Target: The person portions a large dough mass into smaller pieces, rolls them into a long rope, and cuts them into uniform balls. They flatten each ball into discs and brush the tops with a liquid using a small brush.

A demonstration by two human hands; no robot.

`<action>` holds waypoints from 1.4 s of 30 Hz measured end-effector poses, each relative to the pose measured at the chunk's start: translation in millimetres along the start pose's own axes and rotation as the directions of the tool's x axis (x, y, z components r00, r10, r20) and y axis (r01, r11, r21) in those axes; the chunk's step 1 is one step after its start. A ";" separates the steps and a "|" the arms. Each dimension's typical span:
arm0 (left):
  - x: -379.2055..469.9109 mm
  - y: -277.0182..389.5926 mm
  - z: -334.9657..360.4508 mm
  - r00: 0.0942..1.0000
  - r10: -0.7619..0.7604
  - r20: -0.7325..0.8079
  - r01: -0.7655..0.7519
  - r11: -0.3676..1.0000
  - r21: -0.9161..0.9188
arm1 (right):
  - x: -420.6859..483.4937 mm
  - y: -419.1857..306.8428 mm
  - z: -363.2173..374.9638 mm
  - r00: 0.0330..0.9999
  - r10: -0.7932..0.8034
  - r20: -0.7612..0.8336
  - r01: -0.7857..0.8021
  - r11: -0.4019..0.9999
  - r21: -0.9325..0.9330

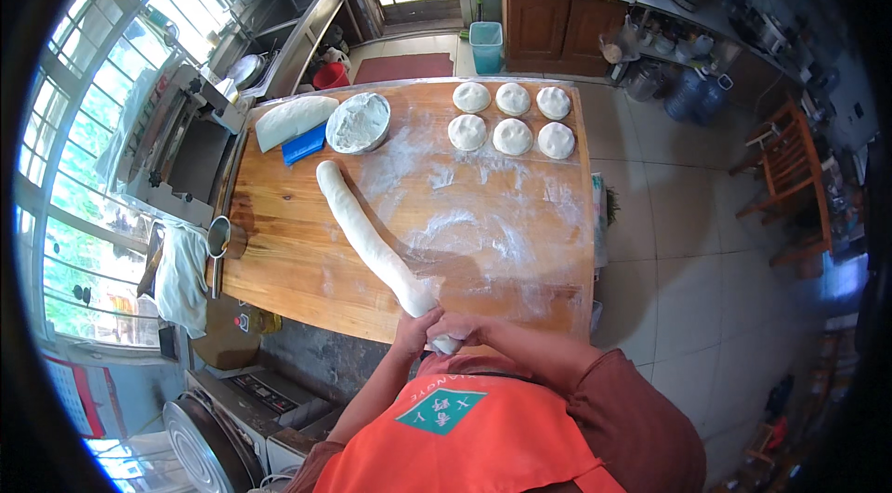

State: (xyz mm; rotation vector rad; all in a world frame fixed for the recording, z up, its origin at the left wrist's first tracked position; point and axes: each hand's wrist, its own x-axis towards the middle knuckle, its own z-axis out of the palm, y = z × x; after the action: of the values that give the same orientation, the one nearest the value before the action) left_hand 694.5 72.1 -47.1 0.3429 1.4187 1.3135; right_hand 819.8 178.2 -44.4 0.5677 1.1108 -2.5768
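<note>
A long rope of white dough lies slantwise across the wooden worktable, its near end at the table's front edge. My left hand grips the rope close to that end. Right beside it, my right hand is closed around the end piece, and a knob of dough shows below its fingers. Whether that knob is still joined to the rope is hidden by my hands. Loose flour is spread over the board right of the rope.
Several round dough pieces stand in two rows at the far right. At the far left are a bowl of flour, a blue scraper and a larger dough slab. A metal dipper sits by the left edge, near a dough-rolling machine.
</note>
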 end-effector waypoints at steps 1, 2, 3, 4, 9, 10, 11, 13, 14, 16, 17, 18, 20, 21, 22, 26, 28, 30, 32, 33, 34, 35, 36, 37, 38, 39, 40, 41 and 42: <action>4.5 -2.5 2.3 0.996 0.071 -0.060 -0.069 0.997 0.030 | 4.2 6.7 -5.5 0.999 -0.011 -0.031 0.010 0.999 -0.032; 9.4 -5.0 4.3 0.983 0.143 -0.116 -0.136 0.989 0.064 | 7.1 14.2 -10.2 0.998 -0.022 -0.063 0.018 0.998 -0.064; 13.9 -11.0 2.3 0.980 0.151 -0.133 -0.142 0.987 0.077 | 2.3 14.8 -8.0 0.995 -0.005 -0.097 -0.004 0.995 -0.096; 17.9 -18.8 -1.4 0.975 0.163 -0.150 -0.151 0.984 0.090 | -10.6 8.3 -1.6 0.991 0.008 -0.130 -0.026 0.991 -0.130; 5.5 -15.4 -20.1 0.995 0.086 -0.059 -0.081 0.993 0.082 | -35.5 -37.9 -32.9 0.874 -0.474 -0.109 0.466 0.880 -0.091; 10.9 -39.7 -42.9 1.000 -0.025 -0.009 0.023 0.978 -0.207 | -37.8 -64.6 -42.5 0.832 -0.496 -0.250 0.483 0.868 -0.116; 13.6 -32.5 -38.8 0.992 -0.115 0.043 0.122 0.954 -0.275 | -35.4 -80.7 -70.2 0.713 -0.476 -0.515 0.457 0.872 -0.173; 16.9 -13.0 -21.9 0.993 -0.119 -0.011 0.105 0.916 -0.387 | -21.7 -103.3 -130.1 0.141 -0.707 -0.693 0.418 0.677 -0.606; 18.8 -13.6 -26.8 0.983 -0.184 -0.003 0.154 0.832 -0.534 | -20.6 -113.7 -143.0 -0.113 -0.792 -0.600 0.255 0.561 -0.788; 31.5 -21.1 -32.4 0.945 -0.317 0.083 0.264 0.586 -0.766 | -23.2 -106.0 -190.9 -0.111 -0.860 -0.499 -0.027 0.504 -0.863; 34.2 -26.6 -32.6 0.933 -0.360 -0.011 0.239 0.643 -0.728 | -27.5 -94.6 -207.3 -0.081 -0.912 -0.402 -0.173 0.410 -0.895; 38.7 -29.4 -30.4 0.916 -0.386 -0.105 0.217 0.700 -0.680 | -33.3 -87.0 -219.1 -0.042 -0.953 -0.300 -0.310 0.298 -0.903; 48.7 -16.1 -16.5 0.860 -0.455 -0.234 0.220 0.742 -0.633 | -31.6 -80.9 -240.6 -0.006 -0.954 -0.300 -0.394 0.277 -0.876; 41.7 -12.7 -14.3 0.844 -0.449 -0.292 0.200 0.770 -0.606 | -28.7 -79.7 -225.8 -0.033 -0.965 -0.262 -0.357 0.256 -0.898; 31.0 -8.4 -10.9 0.826 -0.442 -0.349 0.177 0.792 -0.584 | -29.1 -88.2 -190.9 -0.057 -0.974 -0.220 -0.321 0.226 -0.920; 1.5 8.8 17.9 0.929 -0.114 -0.352 0.159 0.982 0.101 | 0.1 -43.3 -73.2 0.443 -0.762 -0.473 0.197 0.597 -0.777; -4.4 4.3 20.9 0.984 0.044 -0.171 0.049 0.863 0.503 | 29.0 -3.2 -39.7 0.829 -0.430 -0.358 0.251 0.858 -0.449; -17.3 0.4 12.2 0.956 0.287 0.069 -0.213 0.509 0.834 | 33.9 11.5 -21.6 0.936 -0.124 -0.330 0.107 0.992 -0.070; -27.3 15.9 7.2 0.971 0.156 0.181 -0.232 0.446 0.864 | 47.6 29.1 -37.3 0.920 0.116 -0.375 0.049 0.914 0.403; -26.4 17.0 -6.8 0.992 0.096 0.079 -0.122 0.600 0.791 | 48.4 31.3 -40.4 0.937 0.120 -0.329 0.036 0.902 0.430; -20.5 16.7 -21.5 1.000 0.021 -0.004 -0.013 0.730 0.683 | 45.9 31.0 -46.1 0.950 0.120 -0.289 0.027 0.890 0.456; -16.6 15.3 -33.9 0.995 -0.068 -0.072 0.096 0.831 0.548 | 45.7 29.8 -50.6 0.961 0.118 -0.249 0.017 0.876 0.481; -13.1 24.0 -35.1 0.993 -0.025 -0.119 0.079 0.880 0.468 | 43.4 22.8 -49.5 0.967 0.131 -0.217 -0.021 0.894 0.447; -7.8 29.0 -35.8 0.981 -0.173 -0.085 0.190 0.938 0.291 | 38.0 13.5 -42.5 0.978 0.145 -0.147 -0.077 0.916 0.393; -2.4 32.8 -36.2 0.951 -0.308 -0.022 0.308 0.945 0.111 | 32.3 4.9 -34.2 0.984 0.163 -0.076 -0.129 0.934 0.335; 1.3 35.7 -35.3 0.905 -0.420 0.065 0.423 0.904 -0.063 | 28.4 -1.9 -28.2 0.983 0.183 -0.006 -0.174 0.947 0.268; 7.8 29.9 -21.4 0.916 -0.380 0.127 0.395 0.910 -0.122 | 27.6 -1.5 -24.8 0.983 0.128 0.130 -0.162 0.940 0.299; 11.5 28.7 -11.6 0.939 -0.311 0.144 0.330 0.934 -0.134 | 26.1 -3.5 -25.6 0.983 0.140 0.118 -0.166 0.951 0.259; 15.8 33.2 -2.7 0.958 -0.239 0.158 0.262 0.954 -0.146 | 24.8 -10.8 -25.6 0.983 0.150 0.109 -0.170 0.961 0.218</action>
State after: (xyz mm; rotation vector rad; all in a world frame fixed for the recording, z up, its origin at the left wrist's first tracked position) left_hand 672.2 94.6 -28.3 0.1335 1.1851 1.1654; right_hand 799.8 202.0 -65.0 0.5590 0.7151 -2.5740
